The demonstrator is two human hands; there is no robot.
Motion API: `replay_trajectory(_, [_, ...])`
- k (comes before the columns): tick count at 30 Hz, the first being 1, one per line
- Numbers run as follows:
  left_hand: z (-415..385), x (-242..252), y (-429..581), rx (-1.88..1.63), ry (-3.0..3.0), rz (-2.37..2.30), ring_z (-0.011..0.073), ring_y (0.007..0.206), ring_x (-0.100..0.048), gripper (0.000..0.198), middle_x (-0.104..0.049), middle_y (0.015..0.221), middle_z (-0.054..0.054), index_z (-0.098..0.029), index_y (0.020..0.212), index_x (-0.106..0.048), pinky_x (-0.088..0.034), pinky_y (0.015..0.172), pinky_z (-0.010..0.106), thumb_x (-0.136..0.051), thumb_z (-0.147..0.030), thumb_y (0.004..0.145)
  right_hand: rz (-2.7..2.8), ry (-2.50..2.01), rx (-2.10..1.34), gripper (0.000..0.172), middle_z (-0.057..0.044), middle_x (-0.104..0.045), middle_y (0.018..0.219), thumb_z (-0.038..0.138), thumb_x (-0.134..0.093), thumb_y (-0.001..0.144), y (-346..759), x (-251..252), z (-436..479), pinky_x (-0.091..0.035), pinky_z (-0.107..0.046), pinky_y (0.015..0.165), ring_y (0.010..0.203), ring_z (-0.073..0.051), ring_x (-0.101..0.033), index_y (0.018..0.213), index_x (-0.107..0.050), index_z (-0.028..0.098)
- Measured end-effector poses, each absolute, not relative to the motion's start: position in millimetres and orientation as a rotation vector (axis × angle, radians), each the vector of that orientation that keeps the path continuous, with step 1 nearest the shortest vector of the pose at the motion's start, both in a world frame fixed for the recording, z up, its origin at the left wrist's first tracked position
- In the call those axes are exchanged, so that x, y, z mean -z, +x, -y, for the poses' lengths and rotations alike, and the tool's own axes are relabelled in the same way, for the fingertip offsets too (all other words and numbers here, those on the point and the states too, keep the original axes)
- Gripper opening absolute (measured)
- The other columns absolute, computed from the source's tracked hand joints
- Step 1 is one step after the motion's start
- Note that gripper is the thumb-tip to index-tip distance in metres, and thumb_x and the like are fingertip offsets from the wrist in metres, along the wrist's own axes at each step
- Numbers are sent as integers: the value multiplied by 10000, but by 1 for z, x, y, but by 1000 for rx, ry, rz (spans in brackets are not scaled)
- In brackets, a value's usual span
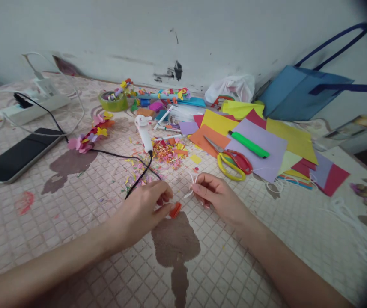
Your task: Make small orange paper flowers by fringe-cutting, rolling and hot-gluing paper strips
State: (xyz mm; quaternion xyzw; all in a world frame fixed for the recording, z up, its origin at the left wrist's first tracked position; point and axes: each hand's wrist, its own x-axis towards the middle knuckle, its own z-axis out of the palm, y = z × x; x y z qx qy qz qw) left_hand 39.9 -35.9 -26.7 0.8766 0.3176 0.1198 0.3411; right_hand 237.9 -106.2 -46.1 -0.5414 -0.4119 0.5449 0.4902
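Observation:
Between the thumb and fingers of my left hand is a small orange paper piece, which looks folded or rolled. My right hand pinches a looped white string close by, a short gap from the left hand. Just beyond the hands lie paper scraps in mixed colours and a white glue gun with a black cord. Scissors with red and yellow handles rest on coloured sheets, beside a green cutter.
Coloured sheets spread over the right side, with a blue bag behind. On the left are a phone, a power strip and a paper flower garland. Green tape stands at the back. White string lies far right.

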Motion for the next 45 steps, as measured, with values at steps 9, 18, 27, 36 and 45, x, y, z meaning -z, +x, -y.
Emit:
replay_trajectory(9, [46, 36, 42, -268, 2345, -814, 170, 785, -546, 73, -595, 860, 22, -183, 840, -537, -411, 677, 305, -520, -250, 865, 1095, -1414, -1372, 233, 72, -406, 572, 377, -633, 804, 239, 45, 108, -271, -198, 408, 455, -58, -349, 710, -523, 195])
replay_trajectory(18, [47, 28, 51, -432, 2153, -814, 113, 655, -538, 127, -624, 807, 1, -193, 919, -607, -417, 606, 244, -587, -285, 834, 809, -1234, -1455, 222, 66, -428, 584, 352, -677, 775, 223, 45, 113, -268, -175, 399, 476, -57, -339, 702, -543, 190])
replay_trajectory(27, [47, 22, 55, -412, 2107, -798, 85, 557, -502, 159, -605, 634, -18, -153, 693, -608, -362, 513, 211, -530, -177, 831, 733, -1284, -1248, 224, 65, -404, 532, 384, -592, 841, 222, 42, 115, -251, -204, 397, 454, -82, -332, 712, -516, 218])
replay_trajectory(36, [49, 17, 54, -455, 2239, -734, 88, 596, -500, 157, -582, 671, -11, -149, 699, -589, -370, 563, 223, -517, -129, 837, 1590, -1401, -954, 257, -25, -626, 950, 289, -497, 908, 223, 24, 122, -429, -272, 582, 618, -121, -515, 1154, -567, 269])
replay_trajectory(45, [46, 22, 51, -418, 2338, -726, 141, 738, -560, 116, -622, 835, 32, -167, 870, -618, -426, 648, 263, -502, -176, 870, 1733, -1479, -687, 139, 0, -581, 747, 122, -515, 860, 230, 29, 117, -417, -271, 629, 694, -146, -545, 805, -588, 226])
